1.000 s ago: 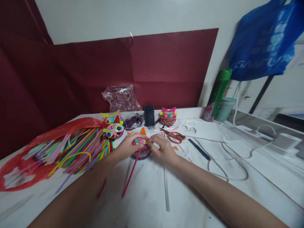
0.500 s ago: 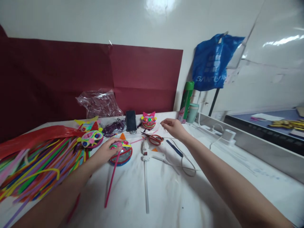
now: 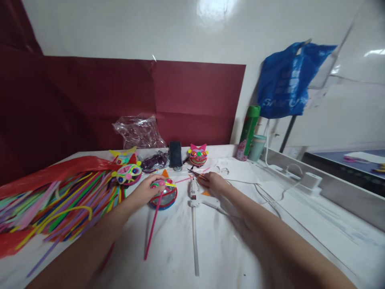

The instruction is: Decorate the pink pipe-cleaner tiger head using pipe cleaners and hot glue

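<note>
On the white counter (image 3: 234, 249), near its middle, my left hand (image 3: 146, 190) rests on a round craft face (image 3: 164, 193) with a blue rim and bright bits stuck on it; the fingers lie flat over its left edge, loosely spread, pressing down rather than clasping. A pink stick (image 3: 152, 230) runs from that face toward me. My right hand (image 3: 214, 182) sits just to the right, fingers curled down over the red-handled scissors (image 3: 197, 175); I cannot tell whether its grip has closed on them, since the hand hides the handles. Between the two hands lies a white glue gun (image 3: 194, 192), nozzle pointing away from me, with a long white stick (image 3: 195, 241) in line behind it. To the left a heap of coloured strips (image 3: 60, 200) spreads out of a red plastic bag (image 3: 45, 172), with two more finished faces (image 3: 128, 173) at its far edge. Against the dark red backing stand a phone (image 3: 175, 154) and a pink cat face (image 3: 198, 155), beside a crumpled clear bag (image 3: 138, 132). Farther right are a green can (image 3: 249, 129) and a pale cup (image 3: 257, 147), under a hanging blue bag (image 3: 285, 84).
</note>
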The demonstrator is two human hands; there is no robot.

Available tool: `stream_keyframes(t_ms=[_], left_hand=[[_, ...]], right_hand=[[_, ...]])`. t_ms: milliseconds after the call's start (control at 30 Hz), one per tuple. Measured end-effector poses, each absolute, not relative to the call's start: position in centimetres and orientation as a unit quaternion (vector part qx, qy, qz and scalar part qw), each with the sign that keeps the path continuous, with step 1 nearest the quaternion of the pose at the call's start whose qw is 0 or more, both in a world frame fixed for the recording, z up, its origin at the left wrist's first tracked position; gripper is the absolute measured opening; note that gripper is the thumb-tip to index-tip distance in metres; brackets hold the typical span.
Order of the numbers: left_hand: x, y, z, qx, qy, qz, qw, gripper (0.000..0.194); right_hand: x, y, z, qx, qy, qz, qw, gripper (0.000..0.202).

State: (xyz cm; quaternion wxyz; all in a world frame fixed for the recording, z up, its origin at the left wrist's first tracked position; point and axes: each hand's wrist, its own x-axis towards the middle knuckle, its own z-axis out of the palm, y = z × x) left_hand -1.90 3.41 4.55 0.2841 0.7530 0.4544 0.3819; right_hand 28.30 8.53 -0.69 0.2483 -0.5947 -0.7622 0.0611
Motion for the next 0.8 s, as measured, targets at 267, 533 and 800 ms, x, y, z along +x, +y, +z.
stream_keyframes(t_ms=[267, 533, 800], left_hand=[[-2.4, 3.2, 4.1, 0.747, 0.451, 0.394, 0.289, 0.032], [-2.4, 3.8, 3.9, 0.774, 0.432, 0.385, 0.258, 0.027], [-2.0, 3.2, 4.1, 0.782, 0.437, 0.375, 0.238, 0.027]], right_hand=[[28.3, 10.0, 0.3, -0.616, -0.755, 0.042, 0.222, 0.029], [26.9, 2.6, 2.9, -0.417, -0.795, 0.354, 0.261, 0.034], [22.3, -1.6, 1.8, -0.347, -0.717, 0.572, 0.197, 0.039]])
